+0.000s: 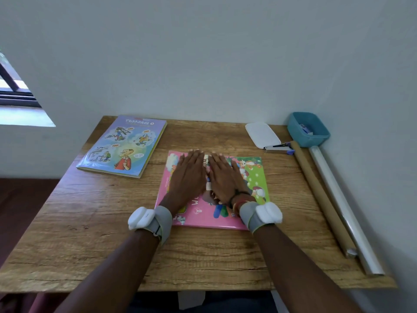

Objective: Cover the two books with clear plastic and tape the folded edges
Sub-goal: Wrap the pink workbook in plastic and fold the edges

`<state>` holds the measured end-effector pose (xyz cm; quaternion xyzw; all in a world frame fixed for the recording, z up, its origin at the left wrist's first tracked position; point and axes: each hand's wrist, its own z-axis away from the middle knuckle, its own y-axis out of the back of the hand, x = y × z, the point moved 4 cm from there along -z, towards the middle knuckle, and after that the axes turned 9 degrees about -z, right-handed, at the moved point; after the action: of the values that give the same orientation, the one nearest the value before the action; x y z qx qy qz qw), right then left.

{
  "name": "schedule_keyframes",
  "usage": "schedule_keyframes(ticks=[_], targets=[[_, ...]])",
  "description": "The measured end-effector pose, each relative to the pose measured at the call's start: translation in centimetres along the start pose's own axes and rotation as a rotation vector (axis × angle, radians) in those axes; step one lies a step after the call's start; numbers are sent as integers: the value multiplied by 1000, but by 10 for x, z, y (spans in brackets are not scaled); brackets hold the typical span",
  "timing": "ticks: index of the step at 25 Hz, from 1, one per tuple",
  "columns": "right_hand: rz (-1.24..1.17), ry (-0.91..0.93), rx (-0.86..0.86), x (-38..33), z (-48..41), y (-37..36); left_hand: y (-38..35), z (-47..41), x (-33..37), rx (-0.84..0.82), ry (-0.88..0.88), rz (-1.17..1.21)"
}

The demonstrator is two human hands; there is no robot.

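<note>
Table (203, 256) wood grain, matt. Pink book (203, 220) smooth, glossy plastic sheen; purple book (121, 145) same gloss. Basket (316, 138) blue plastic. Stapler (277, 148) shiny metal. Brown roll (319, 195) matt paper. Clear roll (339, 202) glossy plastic. My wrist straps (163, 219) grey cloth w/ white plastic.

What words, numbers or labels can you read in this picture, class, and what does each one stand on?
Purple book: title along its far edge, too blurred to read; a circled numeral after it, perhaps "3".
Its speech bubbles: too small to read.
Pink book: large upside-down letters, partly hidden by the left hand and right hand; not readable as words.
No other readable text shows.
</note>
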<state>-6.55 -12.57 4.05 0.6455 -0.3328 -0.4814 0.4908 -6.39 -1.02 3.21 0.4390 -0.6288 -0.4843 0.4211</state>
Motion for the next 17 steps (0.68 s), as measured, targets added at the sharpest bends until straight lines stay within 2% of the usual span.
schedule_keyframes(ticks=[6, 9, 11, 14, 17], targets=[[-34, -158, 131, 66, 11, 13, 6, 7, -24, 84, -1, 33], [98, -246, 166, 61, 23, 15, 16, 0, -27, 145, -10, 112], [232, -421, 194, 54, 38, 25, 24, -7, -30, 215, 7, 111], [257, -690, 99, 52, 69, 44, 30, -2, -25, 269, 97, 103], [62, -702, 7, 51, 91, 63, 22, 8, -18, 236, 127, 80]])
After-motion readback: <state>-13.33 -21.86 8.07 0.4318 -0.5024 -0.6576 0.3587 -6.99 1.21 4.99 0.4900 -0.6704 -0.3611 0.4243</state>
